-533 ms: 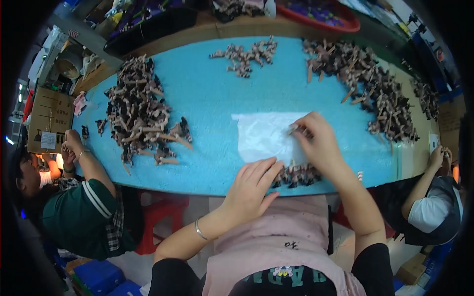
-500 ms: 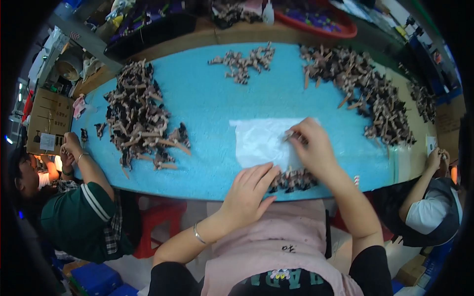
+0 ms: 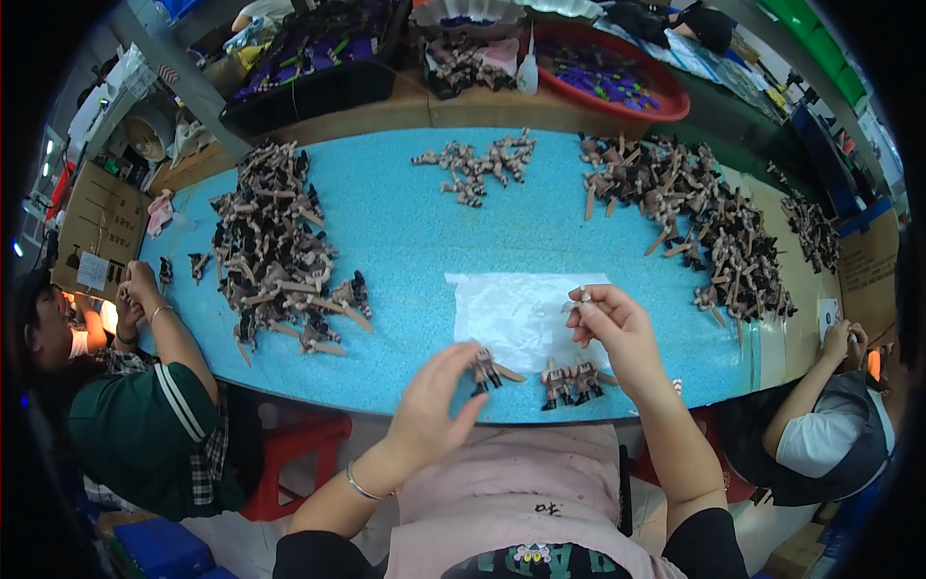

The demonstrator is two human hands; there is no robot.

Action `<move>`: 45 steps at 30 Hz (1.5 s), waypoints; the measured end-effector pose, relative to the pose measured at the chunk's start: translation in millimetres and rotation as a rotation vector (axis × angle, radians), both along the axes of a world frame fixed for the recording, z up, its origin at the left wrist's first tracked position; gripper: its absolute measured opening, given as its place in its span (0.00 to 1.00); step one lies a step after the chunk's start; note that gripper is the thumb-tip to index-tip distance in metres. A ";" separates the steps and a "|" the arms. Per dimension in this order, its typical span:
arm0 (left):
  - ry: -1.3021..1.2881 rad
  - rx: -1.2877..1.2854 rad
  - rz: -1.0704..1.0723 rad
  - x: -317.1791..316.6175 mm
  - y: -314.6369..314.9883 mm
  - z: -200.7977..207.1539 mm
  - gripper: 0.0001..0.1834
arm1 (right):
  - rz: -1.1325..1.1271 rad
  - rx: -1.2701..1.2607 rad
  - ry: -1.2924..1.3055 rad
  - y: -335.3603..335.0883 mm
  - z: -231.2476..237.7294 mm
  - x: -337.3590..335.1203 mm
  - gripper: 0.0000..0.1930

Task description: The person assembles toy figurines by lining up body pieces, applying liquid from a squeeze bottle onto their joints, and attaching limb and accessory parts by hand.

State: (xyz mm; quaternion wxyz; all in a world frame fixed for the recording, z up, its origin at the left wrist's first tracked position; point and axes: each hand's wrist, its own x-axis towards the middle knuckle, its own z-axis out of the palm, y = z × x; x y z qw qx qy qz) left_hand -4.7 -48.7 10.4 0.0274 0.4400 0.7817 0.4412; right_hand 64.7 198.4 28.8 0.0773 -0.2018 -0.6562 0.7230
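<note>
Small toy figures with pale bodies and black boots are about my hands. My left hand (image 3: 429,396) is at the blue table's front edge, with a toy figure (image 3: 485,371) between its fingertips and thumb. A brown blade-like strip sticks out to that figure's right. Two more toy figures (image 3: 569,382) lie side by side to the right. My right hand (image 3: 617,333) is raised over the edge of a clear plastic sheet (image 3: 506,309), pinching a small pale piece (image 3: 577,298) too small to name.
Heaps of similar figures lie at the left (image 3: 275,241) and right (image 3: 723,232), with a smaller pale pile (image 3: 477,164) at the back. A black tray (image 3: 318,58), a red basin (image 3: 666,111) and a white bottle (image 3: 527,72) stand beyond. Co-workers sit at both ends.
My left hand has shifted left and down, away from the row, with one figure at its fingers. My right hand has come up off the sheet. The view has tilted upward.
</note>
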 end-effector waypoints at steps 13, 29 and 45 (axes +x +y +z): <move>-0.536 -0.076 -0.146 18.7 -18.7 1.0 0.34 | 0.229 0.066 0.066 -76.2 -12.2 61.0 0.12; -0.422 -0.069 -0.158 20.3 -18.7 1.8 0.31 | 0.306 0.409 0.109 -92.5 -9.4 53.5 0.16; -0.456 -0.012 -0.146 12.4 -19.4 -9.5 0.10 | 0.289 0.369 0.064 -93.0 -12.3 51.5 0.12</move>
